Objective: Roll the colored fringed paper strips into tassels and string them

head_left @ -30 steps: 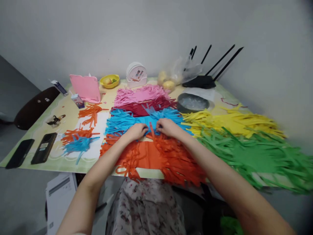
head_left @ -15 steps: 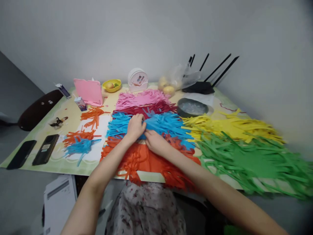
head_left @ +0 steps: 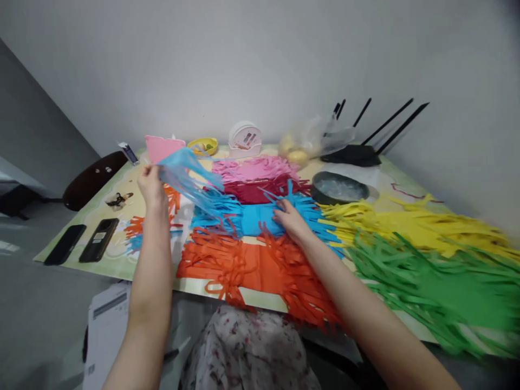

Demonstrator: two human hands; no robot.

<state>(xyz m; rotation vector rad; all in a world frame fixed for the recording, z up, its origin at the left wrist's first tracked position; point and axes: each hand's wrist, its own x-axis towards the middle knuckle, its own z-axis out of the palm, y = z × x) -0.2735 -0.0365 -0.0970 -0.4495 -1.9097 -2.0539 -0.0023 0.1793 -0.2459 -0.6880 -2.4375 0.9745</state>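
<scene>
My left hand [head_left: 149, 183] is raised at the left, its fingers closed on one end of a blue fringed sheet [head_left: 184, 168]. The sheet hangs in thin, blurred strips toward the table's middle. Below and to the right, more blue fringed sheets [head_left: 257, 219] lie flat. My right hand [head_left: 289, 218] rests at their right part, fingers apart and bent over the blue; no object shows in it. Orange fringed sheets [head_left: 254, 266] lie nearer to me. Dark red [head_left: 258, 190] and pink fringed sheets [head_left: 255, 168] lie beyond the blue.
Yellow [head_left: 422, 222] and green fringed sheets [head_left: 450, 287] spread across the right. Farther back are a dark bowl [head_left: 340, 188], a black router [head_left: 351, 155], bagged fruit [head_left: 298, 157], a yellow dish [head_left: 209, 146] and a pink tablet case [head_left: 162, 147]. Two phones [head_left: 98, 240] lie left.
My hands were together over the blue sheets and have moved apart. My left hand has lifted a blue fringed sheet up and left; my right has shifted right. The view has shifted slightly.
</scene>
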